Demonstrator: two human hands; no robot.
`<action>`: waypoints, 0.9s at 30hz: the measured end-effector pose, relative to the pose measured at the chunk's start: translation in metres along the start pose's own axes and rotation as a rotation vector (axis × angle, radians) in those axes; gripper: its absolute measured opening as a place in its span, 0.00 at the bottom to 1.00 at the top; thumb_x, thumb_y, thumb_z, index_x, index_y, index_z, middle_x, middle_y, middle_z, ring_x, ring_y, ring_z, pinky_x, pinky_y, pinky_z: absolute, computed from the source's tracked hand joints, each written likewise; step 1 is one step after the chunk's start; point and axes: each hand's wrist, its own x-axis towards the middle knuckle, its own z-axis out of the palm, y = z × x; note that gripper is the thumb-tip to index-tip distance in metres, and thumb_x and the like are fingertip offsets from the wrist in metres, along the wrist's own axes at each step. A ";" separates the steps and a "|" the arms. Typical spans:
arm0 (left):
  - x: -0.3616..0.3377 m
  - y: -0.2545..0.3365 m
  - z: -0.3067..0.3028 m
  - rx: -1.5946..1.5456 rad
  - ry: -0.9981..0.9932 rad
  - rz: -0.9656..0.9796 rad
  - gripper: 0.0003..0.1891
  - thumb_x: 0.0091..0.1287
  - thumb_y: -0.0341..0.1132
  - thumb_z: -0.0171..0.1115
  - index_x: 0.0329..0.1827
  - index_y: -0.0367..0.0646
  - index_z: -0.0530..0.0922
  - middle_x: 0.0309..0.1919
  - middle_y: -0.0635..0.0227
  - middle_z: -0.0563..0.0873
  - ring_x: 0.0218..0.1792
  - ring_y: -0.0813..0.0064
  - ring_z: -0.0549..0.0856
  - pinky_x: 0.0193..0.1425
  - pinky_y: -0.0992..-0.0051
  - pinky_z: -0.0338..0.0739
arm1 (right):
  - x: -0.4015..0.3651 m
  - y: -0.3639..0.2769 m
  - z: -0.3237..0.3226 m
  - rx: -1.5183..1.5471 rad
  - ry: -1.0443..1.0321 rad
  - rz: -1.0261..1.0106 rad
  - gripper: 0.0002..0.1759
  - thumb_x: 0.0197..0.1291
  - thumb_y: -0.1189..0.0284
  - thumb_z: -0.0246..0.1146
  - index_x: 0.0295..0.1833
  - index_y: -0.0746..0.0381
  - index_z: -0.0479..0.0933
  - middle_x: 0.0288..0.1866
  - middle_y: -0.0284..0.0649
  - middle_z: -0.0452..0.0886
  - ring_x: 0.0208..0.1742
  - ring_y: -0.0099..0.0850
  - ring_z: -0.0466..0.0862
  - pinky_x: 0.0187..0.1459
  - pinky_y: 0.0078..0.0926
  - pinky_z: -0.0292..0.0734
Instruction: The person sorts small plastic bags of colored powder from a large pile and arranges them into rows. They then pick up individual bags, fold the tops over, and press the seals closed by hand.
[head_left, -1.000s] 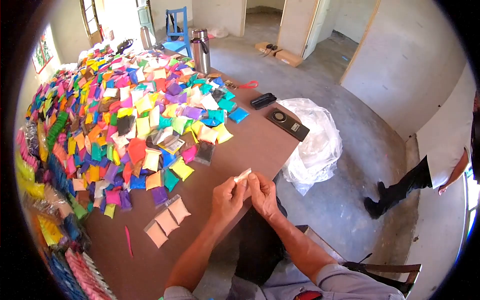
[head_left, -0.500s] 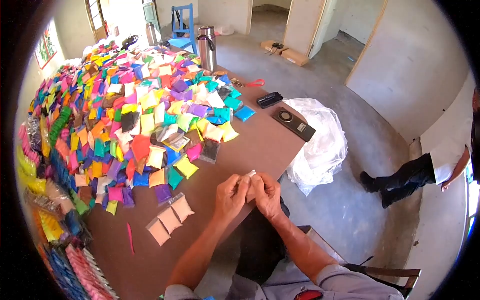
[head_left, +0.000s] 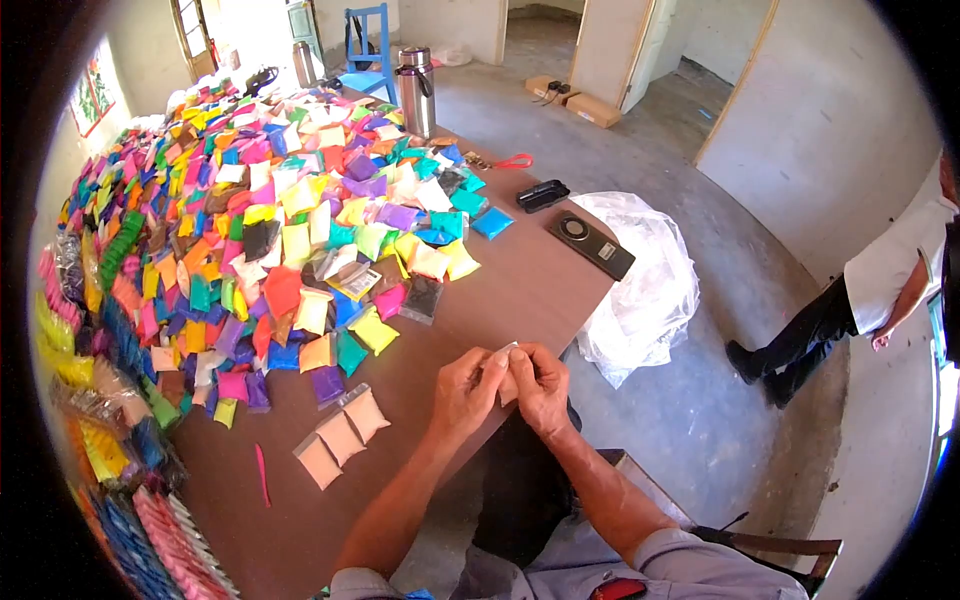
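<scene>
My left hand and my right hand meet above the table's near edge. Both pinch the top of a small clear packet with peach-coloured filling; the fingers cover most of it. On the table left of my hands, three peach packets lie in a slightly overlapping row. Farther left is a thin pink stick-like tool. A large heap of small packets in many colours spreads over the table beyond, its nearest ones, such as a purple packet, close to the peach row.
On the brown table stand a steel flask, a dark box-like device with a round dial and a black case. White plastic sheeting lies beyond the table edge. A person stands at the right; a blue chair is behind.
My hands stay together on the packet, with a slight shift of fingers and packet. The person at the right has shifted a little. The view has moved slightly.
</scene>
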 end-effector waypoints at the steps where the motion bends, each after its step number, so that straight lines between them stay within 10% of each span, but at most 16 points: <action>1: 0.000 -0.003 -0.001 0.023 -0.007 0.019 0.17 0.77 0.39 0.65 0.33 0.35 0.80 0.21 0.71 0.78 0.26 0.86 0.74 0.31 0.76 0.71 | 0.000 0.002 0.001 0.008 0.012 -0.010 0.13 0.76 0.68 0.62 0.48 0.68 0.85 0.34 0.36 0.87 0.36 0.22 0.83 0.41 0.23 0.78; 27: 0.001 -0.008 -0.003 0.102 0.009 0.101 0.16 0.77 0.40 0.65 0.37 0.35 0.83 0.20 0.65 0.80 0.25 0.81 0.78 0.30 0.72 0.73 | 0.004 -0.009 0.002 -0.066 0.003 -0.059 0.16 0.79 0.66 0.58 0.48 0.69 0.84 0.34 0.36 0.87 0.38 0.24 0.83 0.45 0.24 0.77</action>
